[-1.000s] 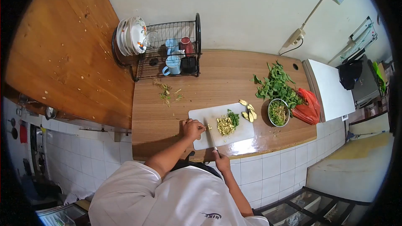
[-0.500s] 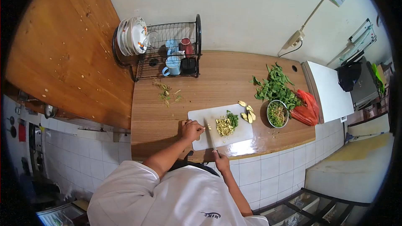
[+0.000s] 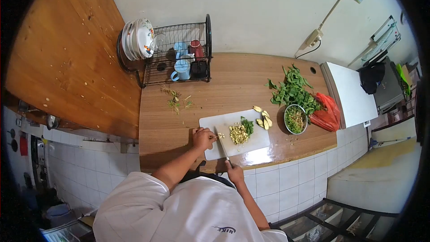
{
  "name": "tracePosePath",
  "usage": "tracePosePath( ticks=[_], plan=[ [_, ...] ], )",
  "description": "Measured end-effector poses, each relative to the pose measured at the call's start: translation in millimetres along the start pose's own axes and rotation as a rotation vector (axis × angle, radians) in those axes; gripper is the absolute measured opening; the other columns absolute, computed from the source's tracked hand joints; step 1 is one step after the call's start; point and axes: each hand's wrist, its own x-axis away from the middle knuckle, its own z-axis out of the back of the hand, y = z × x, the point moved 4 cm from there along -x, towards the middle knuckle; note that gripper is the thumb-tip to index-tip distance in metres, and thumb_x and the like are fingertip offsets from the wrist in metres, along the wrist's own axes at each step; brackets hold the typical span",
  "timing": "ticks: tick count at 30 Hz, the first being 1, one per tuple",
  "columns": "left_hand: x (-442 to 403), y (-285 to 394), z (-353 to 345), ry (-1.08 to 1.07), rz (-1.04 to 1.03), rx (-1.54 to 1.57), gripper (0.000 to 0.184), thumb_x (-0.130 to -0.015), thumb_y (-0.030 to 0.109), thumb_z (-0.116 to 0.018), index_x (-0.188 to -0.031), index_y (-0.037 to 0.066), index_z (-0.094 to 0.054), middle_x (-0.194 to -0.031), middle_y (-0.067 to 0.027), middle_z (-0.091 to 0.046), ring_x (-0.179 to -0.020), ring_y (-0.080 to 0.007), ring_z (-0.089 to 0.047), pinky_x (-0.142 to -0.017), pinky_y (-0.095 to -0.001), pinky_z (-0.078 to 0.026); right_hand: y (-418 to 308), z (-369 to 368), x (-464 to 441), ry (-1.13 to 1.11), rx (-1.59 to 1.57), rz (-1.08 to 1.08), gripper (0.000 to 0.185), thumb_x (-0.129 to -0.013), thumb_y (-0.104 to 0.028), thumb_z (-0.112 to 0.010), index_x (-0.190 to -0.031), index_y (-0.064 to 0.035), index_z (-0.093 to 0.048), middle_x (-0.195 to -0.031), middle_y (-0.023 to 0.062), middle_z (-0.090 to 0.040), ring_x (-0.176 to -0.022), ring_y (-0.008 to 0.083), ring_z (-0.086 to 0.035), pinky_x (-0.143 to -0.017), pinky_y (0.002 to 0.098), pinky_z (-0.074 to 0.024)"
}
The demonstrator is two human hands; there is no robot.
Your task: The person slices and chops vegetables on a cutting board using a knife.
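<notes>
A white cutting board (image 3: 212,152) lies near the front edge of the wooden counter. At its left side my left hand (image 3: 204,139) is closed, fingertips pinching a small pale vegetable piece beside the blade. My right hand (image 3: 235,173), at the board's front edge, grips the handle of a knife (image 3: 222,147), whose blade points away from me across the board. Right of the blade sits a heap of diced pale-yellow vegetable (image 3: 238,135), with chopped green leaves (image 3: 247,125) touching it. Several larger pale-yellow vegetable pieces (image 3: 266,121) rest at the board's far right corner.
A metal bowl (image 3: 295,119) of chopped greens stands to the right, by leafy greens (image 3: 291,87) and a red plastic bag (image 3: 326,114). Vegetable scraps (image 3: 174,101) lie at left. Behind them is a black dish rack (image 3: 209,47) with plates and cups.
The whole view has shifted slightly. Both hands keep their grips, and the knife blade stays beside my left fingertips with small cut bits near it.
</notes>
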Motion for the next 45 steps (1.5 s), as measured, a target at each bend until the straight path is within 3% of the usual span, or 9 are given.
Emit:
tracePosePath(
  ticks=[6,13,15,22,32,34,45],
  plan=[
    [0,-8,-9,-0.009,0.012,0.019,0.013,-0.068,0.034,-0.083,-0.075,0.024,-0.078,-0.083,0.0066,-0.069,-0.090,-0.0173,-0.061,-0.091,-0.0427,-0.034,-3,15,22,-0.124,-0.092,-0.053,0.076,-0.094,-0.069,-0.047,-0.114,0.0003,-0.072,-0.096,0.0303,-0.071,-0.102,0.0450,-0.068,-0.091,0.0486,-0.0514],
    [1,-5,-5,0.004,-0.010,0.003,0.011,-0.072,0.034,-0.081,-0.073,0.024,-0.078,-0.083,0.0065,-0.068,-0.090,-0.0171,-0.061,-0.090,-0.0430,-0.034,6,6,9,-0.068,-0.008,-0.018,0.080,-0.093,-0.071,-0.048,-0.115,0.0024,-0.071,-0.096,0.0295,-0.071,-0.101,0.0427,-0.069,-0.091,0.0473,-0.0517],
    [1,-4,-4,0.003,-0.028,-0.006,0.010,-0.073,0.034,-0.080,-0.075,0.024,-0.079,-0.083,0.0069,-0.068,-0.091,-0.0170,-0.061,-0.089,-0.0430,-0.034,-3,11,4,-0.111,-0.070,-0.083,0.067,-0.097,-0.063,-0.051,-0.114,-0.0026,-0.072,-0.103,0.0295,-0.070,-0.108,0.0430,-0.066,-0.095,0.0434,-0.0499],
    [7,-2,-1,0.053,-0.077,-0.039,0.010,-0.074,0.034,-0.080,-0.079,0.024,-0.079,-0.085,0.0073,-0.068,-0.090,-0.0173,-0.061,-0.088,-0.0416,-0.035,-9,19,15,-0.140,-0.126,-0.039,0.070,-0.097,-0.064,-0.050,-0.112,0.0002,-0.073,-0.103,0.0309,-0.070,-0.107,0.0436,-0.066,-0.095,0.0435,-0.0499],
    [3,2,-1,0.011,0.011,-0.029,0.009,-0.071,0.035,-0.082,-0.074,0.026,-0.078,-0.084,0.0063,-0.067,-0.089,-0.0179,-0.061,-0.088,-0.0438,-0.035,13,-5,-5,-0.052,0.038,-0.046,0.071,-0.097,-0.066,-0.047,-0.112,-0.0018,-0.073,-0.103,0.0301,-0.070,-0.106,0.0453,-0.066,-0.093,0.0461,-0.0502],
    [3,1,1,0.012,0.029,-0.023,0.010,-0.071,0.035,-0.082,-0.073,0.026,-0.078,-0.084,0.0060,-0.067,-0.089,-0.0181,-0.061,-0.088,-0.0442,-0.035,9,0,6,-0.098,-0.103,-0.009,0.078,-0.094,-0.070,-0.047,-0.109,0.0028,-0.072,-0.102,0.0349,-0.068,-0.107,0.0485,-0.064,-0.094,0.0505,-0.0493],
    [2,-2,0,-0.040,0.080,0.021,0.011,-0.070,0.034,-0.083,-0.077,0.025,-0.079,-0.082,0.0042,-0.067,-0.091,-0.0203,-0.061,-0.091,-0.0446,-0.036,-9,-1,5,-0.057,-0.003,-0.049,0.075,-0.095,-0.068,-0.047,-0.116,0.0000,-0.071,-0.105,0.0326,-0.068,-0.108,0.0479,-0.064,-0.096,0.0493,-0.0493]
  ],
)
